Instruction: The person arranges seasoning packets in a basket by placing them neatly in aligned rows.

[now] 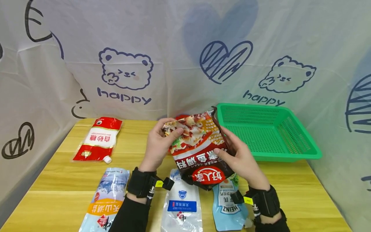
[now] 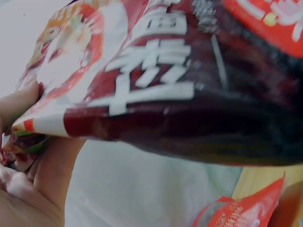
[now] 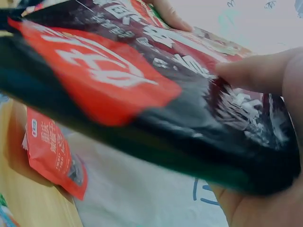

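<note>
Both hands hold a dark red seasoning pouch point(image 1: 200, 148) up above the middle of the wooden table point(image 1: 66, 180). My left hand point(image 1: 159, 141) grips its far left corner, thumb on the printed face. My right hand point(image 1: 240, 158) grips the right edge, thumb across the front. The left wrist view shows the seasoning pouch point(image 2: 180, 90) from below with the left fingers point(image 2: 28, 156) under its corner. In the right wrist view the seasoning pouch point(image 3: 142, 94) fills the frame, with my thumb point(image 3: 255, 71) pressed on it.
A green plastic basket point(image 1: 269, 132) stands at the back right. Flat on the table lie a red-and-white sugar pouch point(image 1: 98, 138), a blue-and-orange salt bag point(image 1: 107, 199), a white pouch point(image 1: 182, 203) and a Heinz pouch point(image 1: 229, 206). Another red packet point(image 3: 52, 151) lies beneath the held one.
</note>
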`<action>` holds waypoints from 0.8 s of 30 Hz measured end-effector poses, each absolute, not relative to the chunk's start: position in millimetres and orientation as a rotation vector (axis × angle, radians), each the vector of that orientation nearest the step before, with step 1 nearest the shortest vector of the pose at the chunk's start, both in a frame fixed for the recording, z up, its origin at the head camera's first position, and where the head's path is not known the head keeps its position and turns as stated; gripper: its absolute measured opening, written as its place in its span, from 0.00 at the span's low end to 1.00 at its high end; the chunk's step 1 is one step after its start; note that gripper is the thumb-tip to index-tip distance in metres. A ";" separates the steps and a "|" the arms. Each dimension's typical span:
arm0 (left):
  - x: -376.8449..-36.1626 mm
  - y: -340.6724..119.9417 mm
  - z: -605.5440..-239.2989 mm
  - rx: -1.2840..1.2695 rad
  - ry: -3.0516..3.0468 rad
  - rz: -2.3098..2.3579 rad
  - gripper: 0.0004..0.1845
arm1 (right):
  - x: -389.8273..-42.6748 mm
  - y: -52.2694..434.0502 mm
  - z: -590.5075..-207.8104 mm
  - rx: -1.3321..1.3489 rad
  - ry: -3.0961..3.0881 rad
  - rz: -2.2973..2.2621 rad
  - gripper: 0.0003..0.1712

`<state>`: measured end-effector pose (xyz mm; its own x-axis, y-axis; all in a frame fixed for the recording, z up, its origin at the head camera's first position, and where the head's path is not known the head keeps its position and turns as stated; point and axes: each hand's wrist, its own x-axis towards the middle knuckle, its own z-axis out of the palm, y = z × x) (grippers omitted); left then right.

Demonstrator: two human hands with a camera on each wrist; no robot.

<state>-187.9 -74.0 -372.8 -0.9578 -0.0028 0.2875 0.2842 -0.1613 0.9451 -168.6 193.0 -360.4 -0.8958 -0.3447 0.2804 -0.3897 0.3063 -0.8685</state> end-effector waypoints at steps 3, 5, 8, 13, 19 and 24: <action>-187.0 -74.7 -370.4 -0.270 -1.778 -2.274 0.13 | -167.3 193.6 -359.8 0.632 -2.447 1.785 0.38; -186.9 -74.8 -369.0 -0.234 -1.677 -2.306 0.10 | -166.2 192.5 -359.1 0.567 -2.399 1.855 0.37; -187.4 -74.5 -367.6 -0.194 -1.554 -2.363 0.08 | -164.8 186.3 -359.2 0.447 -2.287 1.991 0.34; -187.9 -68.5 -367.1 -0.131 -1.497 -2.410 0.06 | -163.7 173.2 -364.4 0.247 -2.152 2.128 0.33; -186.4 -59.6 -369.5 -0.127 -1.598 -2.406 0.08 | -164.3 166.7 -369.3 0.059 -2.136 2.116 0.32; -186.2 -59.3 -370.4 -0.135 -1.652 -2.405 0.09 | -166.0 165.5 -369.0 0.009 -2.119 2.069 0.29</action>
<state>-186.2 -59.3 -370.4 -0.9714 -0.1291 0.1992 0.2323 -0.3438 0.9099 -166.0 165.5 -369.0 -0.9838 0.1207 0.1325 -0.1295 0.0322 -0.9911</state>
